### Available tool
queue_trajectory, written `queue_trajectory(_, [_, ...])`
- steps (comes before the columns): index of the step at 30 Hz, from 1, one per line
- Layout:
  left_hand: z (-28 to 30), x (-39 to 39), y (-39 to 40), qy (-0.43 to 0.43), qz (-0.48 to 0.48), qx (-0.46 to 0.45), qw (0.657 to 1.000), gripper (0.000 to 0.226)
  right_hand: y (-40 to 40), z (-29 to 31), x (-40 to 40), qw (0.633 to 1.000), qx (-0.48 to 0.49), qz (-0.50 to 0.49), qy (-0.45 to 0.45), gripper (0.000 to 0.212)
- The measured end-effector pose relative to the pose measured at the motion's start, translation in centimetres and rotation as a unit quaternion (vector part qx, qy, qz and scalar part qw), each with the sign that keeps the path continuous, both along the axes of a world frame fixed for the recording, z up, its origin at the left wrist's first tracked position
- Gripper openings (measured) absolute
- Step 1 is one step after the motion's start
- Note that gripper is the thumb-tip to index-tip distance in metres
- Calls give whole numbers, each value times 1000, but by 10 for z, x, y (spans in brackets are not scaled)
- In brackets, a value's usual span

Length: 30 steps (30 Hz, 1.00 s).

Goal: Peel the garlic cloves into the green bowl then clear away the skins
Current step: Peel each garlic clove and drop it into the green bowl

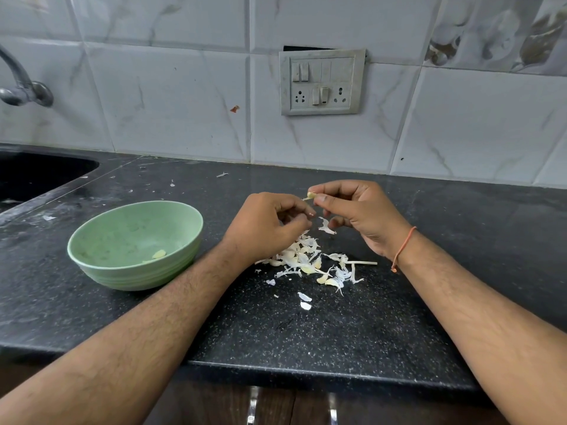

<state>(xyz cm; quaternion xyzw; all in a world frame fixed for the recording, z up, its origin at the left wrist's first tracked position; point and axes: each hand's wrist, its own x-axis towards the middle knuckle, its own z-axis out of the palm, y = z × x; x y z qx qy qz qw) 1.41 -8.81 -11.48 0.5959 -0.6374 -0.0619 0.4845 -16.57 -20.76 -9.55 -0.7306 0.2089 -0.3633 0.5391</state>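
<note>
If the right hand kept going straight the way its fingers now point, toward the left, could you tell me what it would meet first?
Most likely the left hand: the right hand, pinching a garlic clove, points its fingers at it across a small gap. Depth is uncertain from this single view.

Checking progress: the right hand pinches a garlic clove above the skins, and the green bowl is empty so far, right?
Not empty: the head view shows one peeled clove in the green bowl. The right hand does pinch a garlic clove above the skins.

Black granite counter [306,338], marble-look tiled wall [171,102] w/ switchboard [322,82], sink [36,176] left
</note>
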Motion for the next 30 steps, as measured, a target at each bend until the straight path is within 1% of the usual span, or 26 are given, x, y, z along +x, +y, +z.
queue_trajectory(4, [1,0,0,24,44,-6,999,26,0,0,1,998,-59,-29,5,11])
queue_trajectory(5, [1,1,0,25,65,-15,997,25,0,0,1,997,-73,-36,6,10])
queue_trajectory(6, [0,3,-2,33,79,-27,996,19,0,0,2,996,-84,-42,8,10])
queue_trajectory(7, [0,4,-3,48,77,-40,995,11,-1,0,2,995,-92,-47,9,9])
queue_trajectory(8, [0,4,-3,60,65,-51,995,9,-2,0,2,994,-98,-51,11,9])
queue_trajectory(10, [0,5,-5,75,40,-58,995,15,-2,-1,3,993,-104,-54,13,8])
queue_trajectory(12, [-1,5,-5,83,28,-51,995,13,-2,-2,3,993,-106,-51,14,7])
queue_trajectory(17, [-3,6,-8,164,-8,-32,986,13,-1,-1,3,993,-112,-45,14,10])
queue_trajectory(20, [-2,6,-8,204,-30,-20,978,13,0,-1,2,995,-98,-26,13,11])
queue_trajectory(23, [-2,4,-8,235,-55,-12,970,13,2,0,2,998,-60,-4,0,9])
queue_trajectory(27, [0,2,-7,261,-84,-1,962,15,5,1,1,1000,12,21,-16,9])
queue_trajectory(30, [1,2,-6,273,-108,3,956,14,5,4,-1,999,41,20,-23,10])
